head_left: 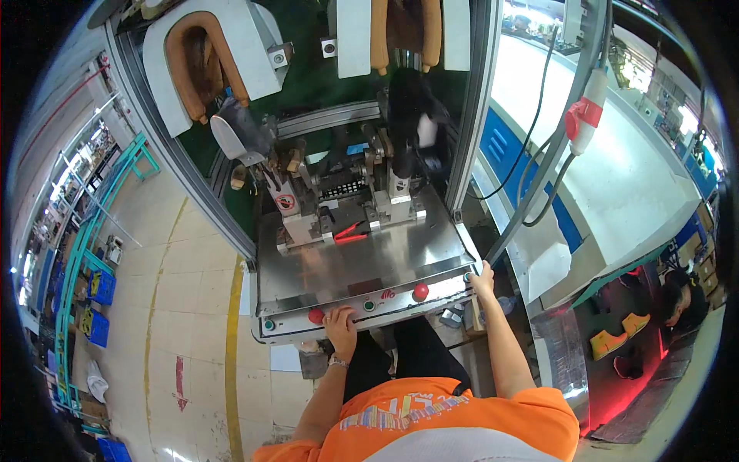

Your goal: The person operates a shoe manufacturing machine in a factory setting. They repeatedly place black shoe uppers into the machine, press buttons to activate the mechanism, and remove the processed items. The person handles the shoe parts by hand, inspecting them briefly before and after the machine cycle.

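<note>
My left hand (340, 322) lies on the front control panel (400, 306) of a metal machine, fingers spread over its edge beside the left red button (315, 316). At the panel's right corner my right hand (483, 280) has its thumb by a green button (468, 277) and its other fingers stretched along the side; neither hand holds anything. A second red button (420, 292) sits between them. Red-handled pliers (351, 233) lie on the steel bed (362, 266). Behind them stand a grey-white shoe form (231, 138) on the left and a dark, blurred shoe-like shape (408, 115) on the right.
Padded U-shaped clamps (202, 58) hang above, inside an aluminium frame (171, 158). A red plug connector (585, 115) and cables hang to the right. A white-topped machine (608, 185) stands there, with orange shoes (608, 344) on a red-lit belt below. Blue crates (96, 327) stand far left.
</note>
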`<state>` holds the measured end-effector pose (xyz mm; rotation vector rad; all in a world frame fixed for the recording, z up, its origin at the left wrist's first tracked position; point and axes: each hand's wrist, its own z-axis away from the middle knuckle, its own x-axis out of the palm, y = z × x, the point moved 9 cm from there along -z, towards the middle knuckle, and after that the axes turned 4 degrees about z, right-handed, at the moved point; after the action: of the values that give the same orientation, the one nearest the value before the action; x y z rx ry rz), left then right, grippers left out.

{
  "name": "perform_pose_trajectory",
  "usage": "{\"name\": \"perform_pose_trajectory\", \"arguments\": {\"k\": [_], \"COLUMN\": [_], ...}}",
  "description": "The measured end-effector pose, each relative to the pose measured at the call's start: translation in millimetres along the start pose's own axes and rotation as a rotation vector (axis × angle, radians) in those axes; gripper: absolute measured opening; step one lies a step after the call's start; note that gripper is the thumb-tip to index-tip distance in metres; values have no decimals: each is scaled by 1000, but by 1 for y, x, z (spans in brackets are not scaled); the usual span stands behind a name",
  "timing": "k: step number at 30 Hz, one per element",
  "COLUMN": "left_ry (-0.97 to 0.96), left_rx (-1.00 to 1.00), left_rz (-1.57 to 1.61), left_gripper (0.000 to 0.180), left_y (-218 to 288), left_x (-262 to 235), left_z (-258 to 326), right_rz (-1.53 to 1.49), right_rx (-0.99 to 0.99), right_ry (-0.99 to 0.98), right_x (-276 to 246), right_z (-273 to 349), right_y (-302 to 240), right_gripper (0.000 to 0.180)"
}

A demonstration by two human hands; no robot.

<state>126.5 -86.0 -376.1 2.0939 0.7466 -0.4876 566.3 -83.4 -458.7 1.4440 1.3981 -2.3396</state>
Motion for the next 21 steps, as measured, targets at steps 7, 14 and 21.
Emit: {"name": "perform_pose_trajectory", "arguments": {"k": [7,14,21], "left_ry": [26,21,-2], "left_rx": [0,10,27], "left_rz": [-28,-49,-65], "left_gripper": [18,16,14], "left_y": [3,-3,-3], "left_x": [0,-1,3], "left_z": [1,6,6], "right_rz": [-77,33,9], "right_rx": [-130,-108,-184], "right_ry": [242,513,588], "right_x": [-7,-17,-25], "right_z": [12,34,45], "right_y": [1,-13,-18], "right_gripper": [52,38,35]}}
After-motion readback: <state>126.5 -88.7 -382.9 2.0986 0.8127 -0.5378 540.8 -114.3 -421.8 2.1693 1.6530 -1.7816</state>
